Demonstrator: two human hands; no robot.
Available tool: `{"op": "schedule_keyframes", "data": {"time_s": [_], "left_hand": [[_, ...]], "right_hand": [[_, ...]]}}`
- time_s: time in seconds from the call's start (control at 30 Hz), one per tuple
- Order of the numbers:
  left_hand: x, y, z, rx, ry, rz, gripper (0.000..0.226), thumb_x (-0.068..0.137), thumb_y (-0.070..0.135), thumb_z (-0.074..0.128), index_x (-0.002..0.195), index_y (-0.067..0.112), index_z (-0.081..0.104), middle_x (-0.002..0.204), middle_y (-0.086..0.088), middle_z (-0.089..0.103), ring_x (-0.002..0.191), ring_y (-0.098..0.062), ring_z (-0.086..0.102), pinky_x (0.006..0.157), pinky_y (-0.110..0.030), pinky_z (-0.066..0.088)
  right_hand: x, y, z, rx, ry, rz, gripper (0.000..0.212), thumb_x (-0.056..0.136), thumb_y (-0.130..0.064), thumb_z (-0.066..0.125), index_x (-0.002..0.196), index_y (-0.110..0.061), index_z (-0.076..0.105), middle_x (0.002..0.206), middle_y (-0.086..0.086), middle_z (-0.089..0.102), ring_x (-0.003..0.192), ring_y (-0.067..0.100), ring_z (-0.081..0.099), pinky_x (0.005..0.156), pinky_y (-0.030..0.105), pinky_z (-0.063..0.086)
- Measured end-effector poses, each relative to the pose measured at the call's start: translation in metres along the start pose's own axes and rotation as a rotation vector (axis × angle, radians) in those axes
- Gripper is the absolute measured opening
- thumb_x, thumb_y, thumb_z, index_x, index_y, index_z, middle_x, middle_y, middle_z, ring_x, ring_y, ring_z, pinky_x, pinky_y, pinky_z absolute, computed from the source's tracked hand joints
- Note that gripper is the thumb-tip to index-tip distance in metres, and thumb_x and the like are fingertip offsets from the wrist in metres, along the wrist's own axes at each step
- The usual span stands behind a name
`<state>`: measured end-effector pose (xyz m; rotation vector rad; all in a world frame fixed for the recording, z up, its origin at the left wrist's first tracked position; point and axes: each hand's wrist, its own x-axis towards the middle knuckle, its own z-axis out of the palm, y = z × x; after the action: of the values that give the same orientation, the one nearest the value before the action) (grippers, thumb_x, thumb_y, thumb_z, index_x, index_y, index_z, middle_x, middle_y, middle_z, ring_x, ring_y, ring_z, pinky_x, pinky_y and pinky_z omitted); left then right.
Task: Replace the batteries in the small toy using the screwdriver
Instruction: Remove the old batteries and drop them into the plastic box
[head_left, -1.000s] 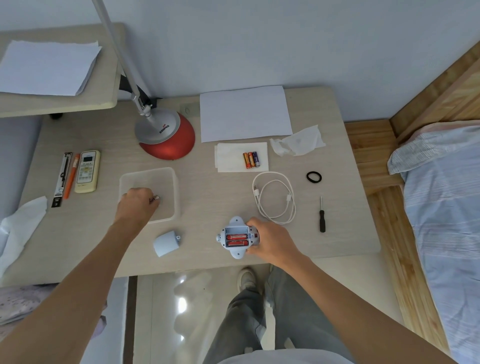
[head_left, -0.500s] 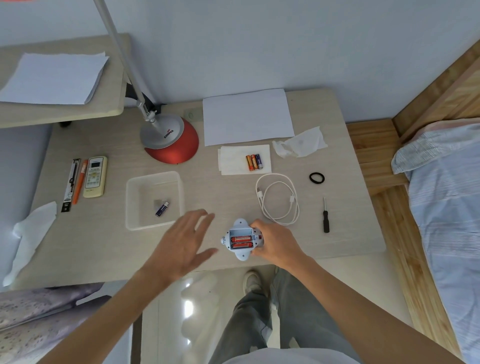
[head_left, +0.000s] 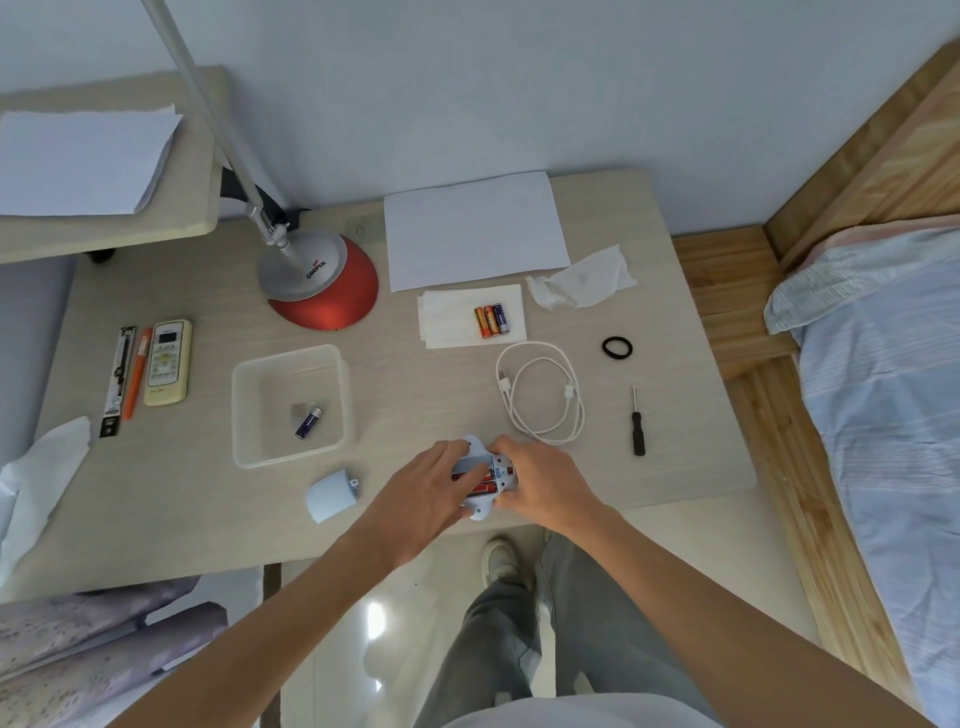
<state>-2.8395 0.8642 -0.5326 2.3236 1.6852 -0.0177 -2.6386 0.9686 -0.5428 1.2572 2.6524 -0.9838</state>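
The small white toy (head_left: 482, 509) lies near the table's front edge with its battery bay open and red batteries (head_left: 480, 483) showing inside. My right hand (head_left: 540, 483) grips the toy's right side. My left hand (head_left: 423, 496) rests on its left side, fingers over the bay. The pale blue battery cover (head_left: 331, 495) lies on the table to the left. A clear plastic tray (head_left: 244, 415) holds one blue battery (head_left: 308, 422). Three batteries (head_left: 490, 320) sit on a white tissue (head_left: 447, 317). The black screwdriver (head_left: 637, 422) lies to the right, untouched.
A coiled white cable (head_left: 543, 395) lies just behind the toy. A black hair band (head_left: 617, 347), crumpled tissue (head_left: 582, 280), paper sheet (head_left: 472, 228) and red lamp base (head_left: 324, 286) stand farther back. A remote (head_left: 167, 362) and pens (head_left: 130, 379) lie at the left. A bed (head_left: 883, 389) borders the right.
My left hand left the tray, where a blue battery now lies, swept right across the table and landed on the toy. My right hand kept its hold.
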Motion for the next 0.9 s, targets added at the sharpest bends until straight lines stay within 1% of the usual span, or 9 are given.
{"op": "schedule_keyframes", "data": {"time_s": [0.1, 0.17, 0.23, 0.33, 0.37, 0.47, 0.6, 0.67, 0.9], "left_hand": [[0.005, -0.003, -0.001, -0.023, -0.03, 0.019, 0.071, 0.082, 0.036, 0.093, 0.142, 0.026, 0.056, 0.143, -0.01, 0.055, 0.117, -0.025, 0.064, 0.09, -0.033, 0.066], [0.007, -0.006, 0.0, -0.004, -0.06, 0.036, 0.074, 0.08, 0.035, 0.095, 0.143, 0.029, 0.057, 0.142, -0.009, 0.055, 0.117, -0.024, 0.064, 0.087, -0.032, 0.067], [0.01, -0.01, 0.0, 0.003, -0.096, 0.051, 0.079, 0.079, 0.033, 0.096, 0.145, 0.032, 0.054, 0.143, -0.01, 0.055, 0.117, -0.025, 0.064, 0.084, -0.031, 0.067], [0.013, -0.014, -0.003, -0.028, -0.145, 0.025, 0.088, 0.076, 0.028, 0.099, 0.146, 0.031, 0.047, 0.141, -0.01, 0.052, 0.115, -0.024, 0.063, 0.076, -0.029, 0.067], [0.015, -0.014, -0.005, -0.025, -0.161, 0.02, 0.086, 0.078, 0.027, 0.097, 0.148, 0.03, 0.047, 0.142, -0.009, 0.05, 0.117, -0.023, 0.061, 0.076, -0.028, 0.067], [0.018, -0.013, -0.008, 0.002, -0.168, 0.043, 0.081, 0.089, 0.023, 0.088, 0.156, 0.031, 0.044, 0.149, -0.009, 0.043, 0.124, -0.023, 0.052, 0.082, -0.029, 0.065], [0.022, -0.016, -0.01, 0.001, -0.166, 0.063, 0.079, 0.087, 0.019, 0.089, 0.152, 0.036, 0.047, 0.142, -0.008, 0.043, 0.116, -0.021, 0.051, 0.073, -0.026, 0.063], [0.023, -0.018, -0.01, -0.012, -0.166, 0.08, 0.08, 0.085, 0.016, 0.09, 0.149, 0.038, 0.048, 0.139, -0.008, 0.044, 0.113, -0.022, 0.051, 0.07, -0.029, 0.064], [0.024, -0.024, -0.006, -0.058, -0.142, 0.105, 0.08, 0.086, 0.023, 0.091, 0.149, 0.04, 0.044, 0.139, -0.008, 0.046, 0.114, -0.021, 0.051, 0.074, -0.032, 0.065]], "right_hand": [[0.0, 0.0, 0.0, 0.006, -0.002, 0.002, 0.055, 0.082, -0.047, 0.082, 0.127, -0.026, 0.056, 0.101, -0.003, 0.072, 0.086, 0.017, 0.069, 0.079, 0.036, 0.061], [0.0, 0.001, 0.001, 0.011, 0.002, 0.0, 0.055, 0.082, -0.046, 0.082, 0.126, -0.026, 0.056, 0.1, -0.004, 0.072, 0.084, 0.017, 0.068, 0.077, 0.033, 0.059], [-0.001, 0.001, 0.001, 0.007, 0.006, -0.007, 0.056, 0.082, -0.045, 0.083, 0.127, -0.026, 0.056, 0.101, -0.004, 0.072, 0.085, 0.016, 0.067, 0.075, 0.027, 0.053], [0.0, 0.001, 0.001, 0.008, 0.005, -0.002, 0.059, 0.081, -0.043, 0.084, 0.129, -0.024, 0.057, 0.103, -0.002, 0.073, 0.087, 0.017, 0.069, 0.076, 0.028, 0.054], [0.0, 0.001, 0.001, 0.007, 0.004, 0.002, 0.059, 0.08, -0.042, 0.085, 0.128, -0.024, 0.057, 0.103, -0.002, 0.073, 0.088, 0.018, 0.069, 0.077, 0.03, 0.056], [-0.001, 0.001, 0.0, 0.013, 0.006, 0.001, 0.057, 0.08, -0.044, 0.085, 0.126, -0.024, 0.058, 0.103, -0.003, 0.074, 0.087, 0.017, 0.07, 0.079, 0.033, 0.059], [-0.001, 0.001, 0.0, 0.012, 0.019, -0.007, 0.056, 0.081, -0.042, 0.084, 0.128, -0.023, 0.059, 0.103, -0.003, 0.075, 0.087, 0.017, 0.07, 0.079, 0.03, 0.058], [-0.001, 0.001, 0.001, 0.009, 0.026, -0.007, 0.056, 0.081, -0.042, 0.084, 0.128, -0.023, 0.059, 0.103, -0.002, 0.075, 0.086, 0.017, 0.07, 0.078, 0.029, 0.058], [-0.002, 0.001, 0.001, 0.007, 0.03, -0.021, 0.057, 0.081, -0.042, 0.084, 0.128, -0.023, 0.058, 0.102, -0.002, 0.074, 0.084, 0.016, 0.069, 0.078, 0.033, 0.06]]}}
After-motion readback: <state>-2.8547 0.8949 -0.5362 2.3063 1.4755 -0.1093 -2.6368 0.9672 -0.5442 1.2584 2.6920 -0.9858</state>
